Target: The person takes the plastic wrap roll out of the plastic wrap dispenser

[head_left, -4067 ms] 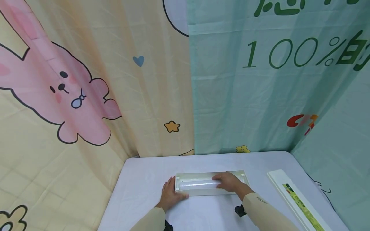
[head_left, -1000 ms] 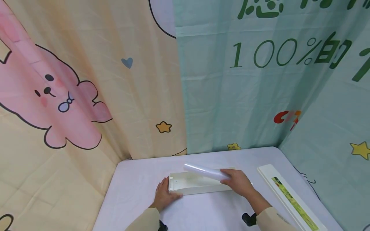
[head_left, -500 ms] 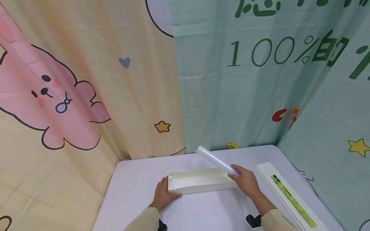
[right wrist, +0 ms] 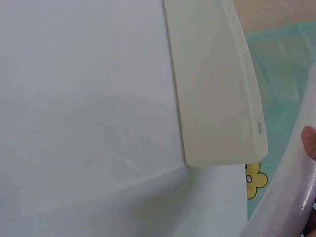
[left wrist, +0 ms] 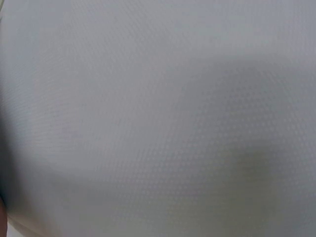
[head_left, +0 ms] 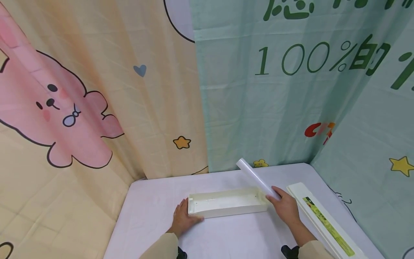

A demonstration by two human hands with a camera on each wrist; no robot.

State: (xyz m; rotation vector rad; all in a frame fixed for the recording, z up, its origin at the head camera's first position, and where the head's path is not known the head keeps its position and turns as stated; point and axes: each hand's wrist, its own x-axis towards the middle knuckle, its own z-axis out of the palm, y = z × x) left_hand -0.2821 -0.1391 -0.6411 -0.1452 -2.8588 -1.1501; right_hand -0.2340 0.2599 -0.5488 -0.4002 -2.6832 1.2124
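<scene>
A long white plastic box (head_left: 226, 213), its top off and its inside bare, lies on the table. My left hand (head_left: 182, 216) holds it by the left end, fingers along the end wall and thumb at the front. In my right hand (head_left: 285, 207) is a shiny, translucent roll of cling film (head_left: 255, 176), gripped near its lower end. The roll slants up and to the left, above the box's right end. In the right wrist view the box wall (right wrist: 212, 89) shows beside the film roll (right wrist: 291, 192). The left wrist view shows only a blurred pale surface.
A white lid (head_left: 295, 187) with a yellow-green label strip lies slanted on the table's right side, close to my right hand. White cloth covers the table (head_left: 155, 201). Printed curtains (head_left: 242, 108) hang behind and beside it.
My right hand has lifted the cling film roll out of the box, then moved it right and tipped its far end up. The left hand stays at the box's left end.
</scene>
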